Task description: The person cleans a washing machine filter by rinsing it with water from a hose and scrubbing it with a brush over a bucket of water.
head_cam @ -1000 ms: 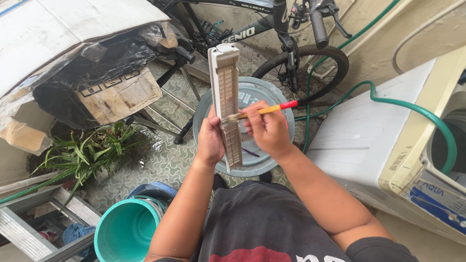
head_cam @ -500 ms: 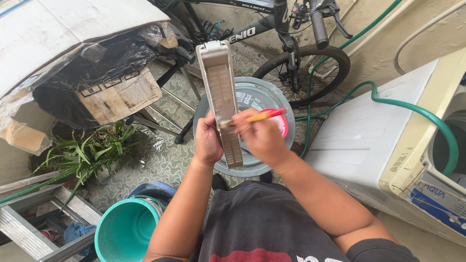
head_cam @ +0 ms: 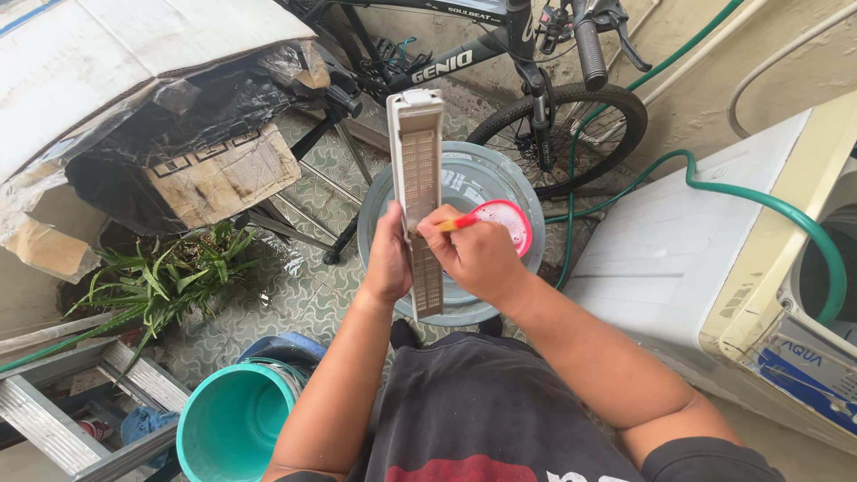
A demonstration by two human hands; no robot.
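My left hand (head_cam: 387, 259) grips a long, narrow beige plastic filter panel (head_cam: 417, 170) with a fine grid, held upright over a grey basin (head_cam: 527, 205) of water. My right hand (head_cam: 478, 254) is closed on a small brush with a red and yellow handle (head_cam: 457, 223), its tip pressed against the panel's middle. A pink round dipper (head_cam: 509, 223) floats in the basin just beyond my right hand.
A white washing machine (head_cam: 705, 259) stands on the right with a green hose (head_cam: 759, 201) running into it. A black bicycle (head_cam: 536, 80) leans behind the basin. A teal bucket (head_cam: 232, 424), a potted plant (head_cam: 170, 281), an aluminium ladder (head_cam: 80, 402) and a torn cardboard box (head_cam: 134, 116) fill the left.
My right hand has slid inward across the panel, so the brush handle now points less to the right. The panel has tilted slightly and the pink dipper has come into view.
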